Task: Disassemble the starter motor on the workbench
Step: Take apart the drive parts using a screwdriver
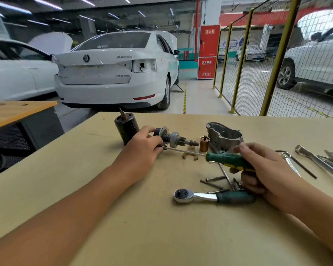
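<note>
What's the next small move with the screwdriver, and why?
Probably lever gently at the joint. The right hand holds the screwdriver with its tip at the drive assembly, which the left hand steadies against the workbench.

Tan workbench [161, 237] fills the lower half of the frame, pretty cluttered. Upper middle: a black cylindrical motor casing [127, 131] standing upright, a geared shaft assembly [173, 139] lying on its side just right of it, then a small copper cylinder [204, 144] and a grey cast housing [224, 136]. A brass fork piece [190, 153] lies in front of those. Centre right there are loose long bolts [214, 181] and a ratchet [213, 196] with a green grip. Far right edge: a wrench [290, 163] and other metal tools [319, 162].
</note>
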Demonstrator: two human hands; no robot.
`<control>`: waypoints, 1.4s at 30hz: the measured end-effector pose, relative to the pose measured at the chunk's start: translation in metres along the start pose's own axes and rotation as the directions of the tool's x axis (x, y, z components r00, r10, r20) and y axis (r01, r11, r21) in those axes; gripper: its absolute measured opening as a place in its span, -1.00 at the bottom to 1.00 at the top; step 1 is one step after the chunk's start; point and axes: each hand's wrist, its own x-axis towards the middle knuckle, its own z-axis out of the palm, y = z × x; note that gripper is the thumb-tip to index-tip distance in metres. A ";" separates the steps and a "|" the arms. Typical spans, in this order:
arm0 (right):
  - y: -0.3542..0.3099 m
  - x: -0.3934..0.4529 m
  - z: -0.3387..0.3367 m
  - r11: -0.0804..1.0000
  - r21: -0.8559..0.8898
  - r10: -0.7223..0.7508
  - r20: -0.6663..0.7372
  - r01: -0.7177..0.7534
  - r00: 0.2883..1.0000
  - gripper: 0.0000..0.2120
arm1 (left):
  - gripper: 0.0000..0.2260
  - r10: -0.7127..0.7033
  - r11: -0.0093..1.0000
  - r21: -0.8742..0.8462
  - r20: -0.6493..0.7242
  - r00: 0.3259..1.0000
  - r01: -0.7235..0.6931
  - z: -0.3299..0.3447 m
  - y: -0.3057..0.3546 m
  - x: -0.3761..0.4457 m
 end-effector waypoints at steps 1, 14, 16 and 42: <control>0.001 0.001 -0.001 1.000 0.000 -0.017 0.000 0.017 1.000 -0.66 | -0.92 0.000 1.000 -0.003 -0.006 1.000 0.000 0.000 -0.001 0.000; 0.000 0.002 0.000 1.000 -0.015 -0.018 -0.056 0.017 0.998 -0.81 | -0.79 0.004 1.000 0.002 -0.041 0.999 -0.004 -0.006 -0.005 -0.002; 0.001 0.003 -0.006 0.999 0.021 -0.035 -0.026 0.035 0.999 -0.78 | -0.65 -0.001 1.000 -0.010 -0.072 0.997 0.000 -0.009 -0.011 -0.002; 0.004 0.007 -0.008 0.997 0.068 -0.030 -0.013 0.031 0.999 -0.78 | -0.13 -0.299 0.943 -0.154 0.002 0.954 0.296 -0.016 -0.033 0.007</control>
